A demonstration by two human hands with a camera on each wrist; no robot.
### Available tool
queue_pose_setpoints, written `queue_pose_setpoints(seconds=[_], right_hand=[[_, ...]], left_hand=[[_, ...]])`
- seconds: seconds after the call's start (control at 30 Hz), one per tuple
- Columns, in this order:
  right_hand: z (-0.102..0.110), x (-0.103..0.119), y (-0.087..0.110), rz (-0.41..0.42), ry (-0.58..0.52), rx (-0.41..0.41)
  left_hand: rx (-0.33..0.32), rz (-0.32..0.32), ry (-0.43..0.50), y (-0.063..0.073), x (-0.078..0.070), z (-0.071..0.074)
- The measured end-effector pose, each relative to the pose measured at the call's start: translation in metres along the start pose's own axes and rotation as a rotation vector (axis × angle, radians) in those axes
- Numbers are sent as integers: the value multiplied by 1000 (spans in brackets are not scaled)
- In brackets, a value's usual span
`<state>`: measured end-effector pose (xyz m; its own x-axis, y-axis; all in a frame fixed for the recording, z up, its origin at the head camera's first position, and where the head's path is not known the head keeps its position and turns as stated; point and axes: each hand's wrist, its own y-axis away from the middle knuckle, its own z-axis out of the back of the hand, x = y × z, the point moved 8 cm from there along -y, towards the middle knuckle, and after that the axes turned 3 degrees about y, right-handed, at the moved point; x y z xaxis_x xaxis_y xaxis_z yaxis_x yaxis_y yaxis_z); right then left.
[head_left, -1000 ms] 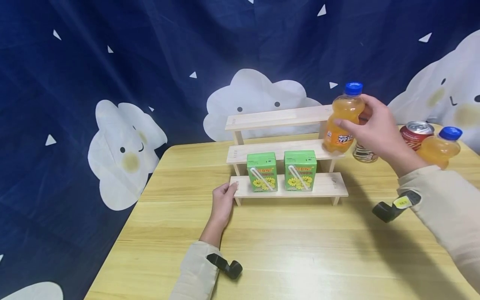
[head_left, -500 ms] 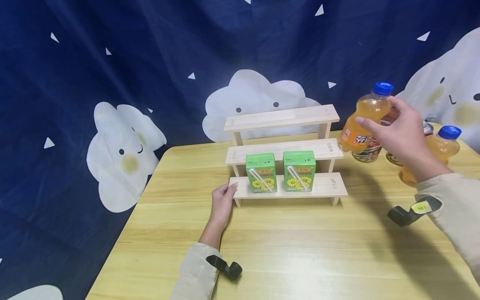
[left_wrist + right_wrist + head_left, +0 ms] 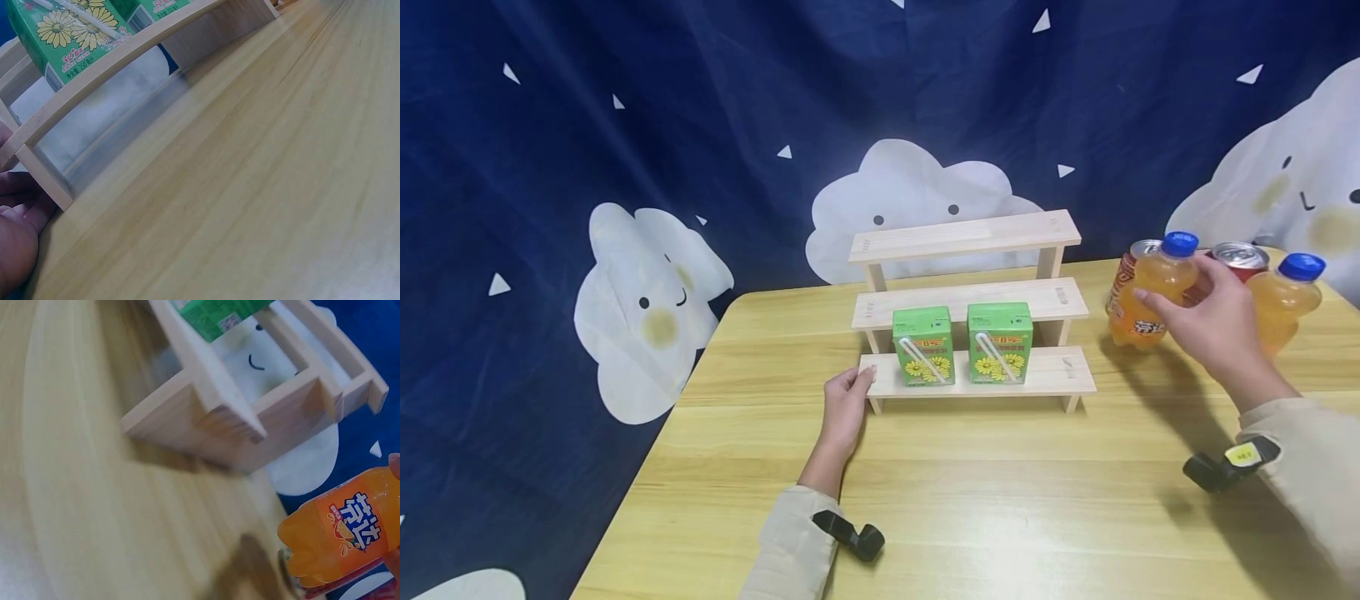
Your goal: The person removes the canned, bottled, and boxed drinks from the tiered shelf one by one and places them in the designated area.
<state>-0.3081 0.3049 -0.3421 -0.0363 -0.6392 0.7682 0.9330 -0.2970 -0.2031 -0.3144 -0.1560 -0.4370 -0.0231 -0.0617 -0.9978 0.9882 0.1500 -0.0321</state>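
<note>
My right hand holds an orange soda bottle with a blue cap, thumb on its near side. The bottle tilts slightly, low by the table to the right of a three-tier wooden display rack. Whether its base touches the table I cannot tell. In the right wrist view the bottle's orange label faces the camera. My left hand grips the left end of the rack's lowest tier, thumb on top and fingers below. Two green drink cartons, a left one and a right one, stand upright on that tier.
Behind the held bottle stand a red drink can and another can with a silver top. A second orange soda bottle is right of my right hand, partly hidden by it. A dark blue cloud-print curtain hangs behind the table.
My right hand has carried the orange soda bottle from beside the middle tier's right end rightward, then down toward the table. My left hand and the rack have stayed put.
</note>
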Motion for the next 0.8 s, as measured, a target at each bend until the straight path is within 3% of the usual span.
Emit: queue_pose_setpoints(seconds=[0.4,0.8], right_hand=[[-7,-23,0,-61,11,-12],[-10,-27,-2,-92,8,-36]], left_hand=[[10,5,17,1,0,-1],[11,14,-1,-1,0,0]])
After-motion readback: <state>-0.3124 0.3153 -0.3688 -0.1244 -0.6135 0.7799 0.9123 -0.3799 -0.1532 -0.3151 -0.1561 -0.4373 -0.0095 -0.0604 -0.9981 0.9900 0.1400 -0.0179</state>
